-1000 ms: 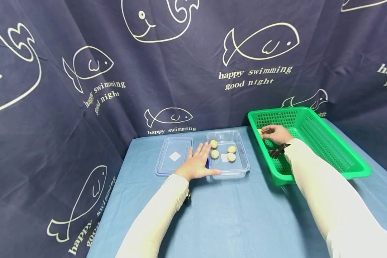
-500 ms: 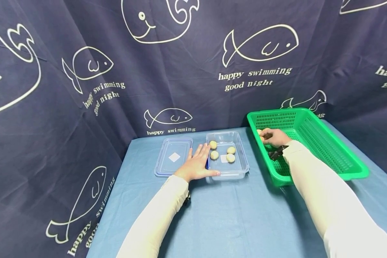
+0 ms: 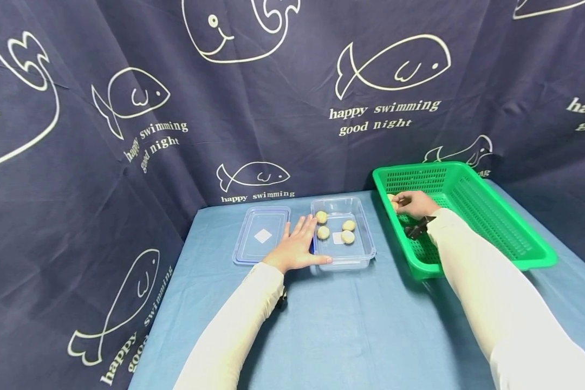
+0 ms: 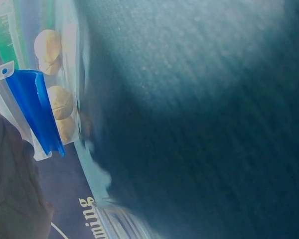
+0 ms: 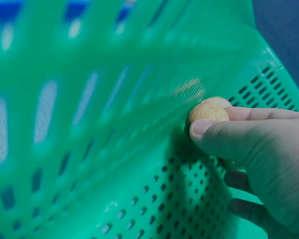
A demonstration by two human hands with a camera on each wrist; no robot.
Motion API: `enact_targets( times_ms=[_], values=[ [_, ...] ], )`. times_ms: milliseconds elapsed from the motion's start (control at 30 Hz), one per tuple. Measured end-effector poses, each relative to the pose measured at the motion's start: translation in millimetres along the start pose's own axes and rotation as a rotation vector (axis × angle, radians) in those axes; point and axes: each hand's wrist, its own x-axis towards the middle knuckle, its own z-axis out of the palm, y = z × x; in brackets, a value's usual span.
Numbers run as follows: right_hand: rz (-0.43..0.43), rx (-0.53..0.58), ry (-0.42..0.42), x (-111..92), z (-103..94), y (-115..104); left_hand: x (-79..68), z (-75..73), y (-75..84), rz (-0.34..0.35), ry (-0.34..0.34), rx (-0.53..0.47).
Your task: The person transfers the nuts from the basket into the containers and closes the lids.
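Note:
My left hand [image 3: 294, 250] lies with spread, straight fingers along the left side of a clear plastic food container [image 3: 345, 262], thumb at its near rim. Several tan walnuts [image 3: 348, 237] rest inside it; the left wrist view shows them behind a blue-sealed locking flap [image 4: 37, 109]. Inside a green plastic basket [image 3: 403, 238], my right hand [image 3: 418, 206] pinches a walnut [image 5: 208, 113] between thumb and fingers, close to the left wall. Another walnut [image 5: 219, 101] shows just behind it, partly hidden.
A clear lid [image 3: 262, 238] with a blue seal lies flat left of the container. The green basket stands right of it on the blue tablecloth [image 3: 331, 325]. A dark fish-print curtain [image 3: 292, 124] closes off the back and left side.
My right hand dipped slightly among the walnuts at the basket's left wall, then rose a little with one pinched. The left hand has stayed at the container.

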Motion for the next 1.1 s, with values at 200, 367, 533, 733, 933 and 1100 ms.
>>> enact_targets(
  times_ms=[200,367,533,733,933,1100],
  values=[
    [0.027,-0.022,0.036,1.0,-7.6,-16.9,2.3,3.4,-3.1,0.004,0.009,-0.014],
    [0.007,0.002,0.077,-1.5,-18.3,-28.9,1.9,2.3,-3.1,0.002,-0.006,-0.01],
    [-0.003,0.024,0.09,-7.1,-28.4,-43.4,1.7,1.2,-2.6,0.003,-0.012,-0.003],
    [-0.005,0.039,0.11,-6.5,-36.7,-51.7,1.9,1.1,-2.5,0.001,-0.011,-0.009],
    [-0.035,0.063,0.13,-7.7,-38.7,-62.8,-4.3,-6.4,4.7,0.006,0.002,0.004],
    [-0.044,0.083,0.134,-9.5,-37.7,-71.5,-6.6,-8.8,8.3,0.005,0.008,0.016]
  ],
)
